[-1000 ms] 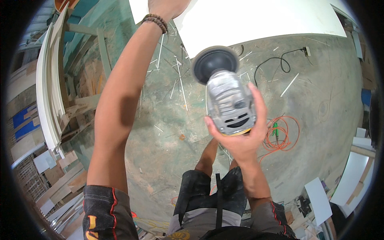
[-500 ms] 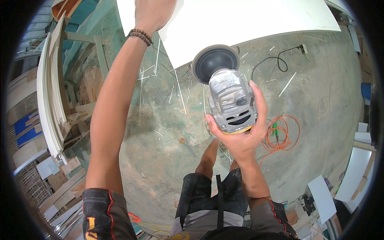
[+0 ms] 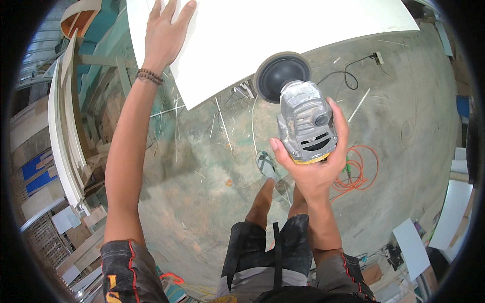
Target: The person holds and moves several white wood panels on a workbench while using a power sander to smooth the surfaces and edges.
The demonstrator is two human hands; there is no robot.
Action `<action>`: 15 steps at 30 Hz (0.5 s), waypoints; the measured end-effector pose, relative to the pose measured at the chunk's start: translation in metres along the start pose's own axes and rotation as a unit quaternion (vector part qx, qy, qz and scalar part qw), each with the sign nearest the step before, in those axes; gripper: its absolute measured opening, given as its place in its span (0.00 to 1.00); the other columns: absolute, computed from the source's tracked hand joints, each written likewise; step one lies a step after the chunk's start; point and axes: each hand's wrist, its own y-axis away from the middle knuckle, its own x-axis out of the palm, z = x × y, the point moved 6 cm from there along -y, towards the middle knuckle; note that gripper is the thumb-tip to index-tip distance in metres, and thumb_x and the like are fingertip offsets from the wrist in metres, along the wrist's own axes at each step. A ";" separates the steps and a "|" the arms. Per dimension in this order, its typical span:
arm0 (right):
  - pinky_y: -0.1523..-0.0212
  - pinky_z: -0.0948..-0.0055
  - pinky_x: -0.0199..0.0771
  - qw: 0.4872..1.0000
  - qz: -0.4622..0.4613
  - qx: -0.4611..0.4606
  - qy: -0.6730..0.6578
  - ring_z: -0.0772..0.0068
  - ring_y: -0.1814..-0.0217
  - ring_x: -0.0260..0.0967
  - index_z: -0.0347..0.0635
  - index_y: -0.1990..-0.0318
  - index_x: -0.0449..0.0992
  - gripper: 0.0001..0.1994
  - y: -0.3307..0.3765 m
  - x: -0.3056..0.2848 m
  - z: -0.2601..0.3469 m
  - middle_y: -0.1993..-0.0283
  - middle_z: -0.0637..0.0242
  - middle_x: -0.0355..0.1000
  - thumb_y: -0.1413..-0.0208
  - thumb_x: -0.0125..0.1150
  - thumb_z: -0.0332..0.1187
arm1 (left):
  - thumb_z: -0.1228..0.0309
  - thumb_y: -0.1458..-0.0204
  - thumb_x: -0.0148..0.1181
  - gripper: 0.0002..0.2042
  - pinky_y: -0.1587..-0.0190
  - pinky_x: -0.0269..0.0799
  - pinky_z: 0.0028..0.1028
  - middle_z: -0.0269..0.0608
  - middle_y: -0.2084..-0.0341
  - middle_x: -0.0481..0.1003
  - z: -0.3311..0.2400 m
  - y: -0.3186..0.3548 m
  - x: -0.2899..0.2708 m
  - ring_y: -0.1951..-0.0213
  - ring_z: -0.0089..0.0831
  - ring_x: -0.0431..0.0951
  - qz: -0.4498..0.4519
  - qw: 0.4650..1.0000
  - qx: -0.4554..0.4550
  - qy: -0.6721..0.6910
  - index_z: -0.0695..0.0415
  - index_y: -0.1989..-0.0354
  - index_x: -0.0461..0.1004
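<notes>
My right hand grips a grey disc sander by its body, with the round black pad pointing away from me toward the edge of a large white panel. My left hand lies flat, fingers spread, on the panel's left corner. A beaded bracelet is on that wrist. The sander pad sits just at the panel's near edge; I cannot tell whether it touches.
An orange cable lies coiled on the concrete floor at right, and a black cord with a socket runs beyond it. Curved white boards lean at left. Thin white strips litter the floor. White panels rest lower right.
The view has tilted up, so the white panel and my left hand on it now show fully. The sander stays in my right hand, its pad nearer the panel's edge.
</notes>
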 end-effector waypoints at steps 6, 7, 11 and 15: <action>0.39 0.64 0.72 1.000 -0.016 0.001 -0.006 0.63 0.39 0.71 0.32 0.32 0.63 0.49 -0.021 -0.024 -0.015 0.39 0.53 0.68 0.62 0.86 0.34 | 0.35 0.38 0.49 0.39 0.26 0.53 0.47 0.61 0.26 0.54 0.007 -0.002 0.003 0.24 0.52 0.53 0.018 1.000 -0.015 0.007 0.50 0.25 0.62; 0.39 0.65 0.72 1.000 -0.017 0.001 -0.005 0.63 0.39 0.71 0.31 0.31 0.63 0.49 -0.025 -0.028 -0.017 0.38 0.53 0.68 0.62 0.86 0.34 | 0.36 0.38 0.51 0.39 0.28 0.57 0.47 0.62 0.27 0.56 0.006 -0.001 0.003 0.26 0.53 0.56 0.012 1.000 -0.015 0.004 0.51 0.26 0.63; 0.38 0.65 0.72 0.999 -0.024 0.030 -0.014 0.63 0.38 0.70 0.31 0.31 0.62 0.48 -0.041 -0.048 -0.029 0.37 0.52 0.68 0.61 0.85 0.32 | 0.36 0.36 0.48 0.38 0.27 0.55 0.45 0.58 0.25 0.53 -0.007 -0.003 0.005 0.24 0.51 0.53 0.031 0.998 -0.048 0.010 0.51 0.26 0.63; 0.37 0.65 0.72 0.999 -0.028 0.037 -0.008 0.63 0.37 0.70 0.31 0.31 0.60 0.48 -0.057 -0.063 -0.038 0.36 0.52 0.67 0.59 0.84 0.31 | 0.40 0.35 0.48 0.36 0.26 0.54 0.45 0.57 0.25 0.53 -0.011 -0.004 0.001 0.23 0.49 0.52 0.039 0.997 -0.061 0.009 0.51 0.26 0.63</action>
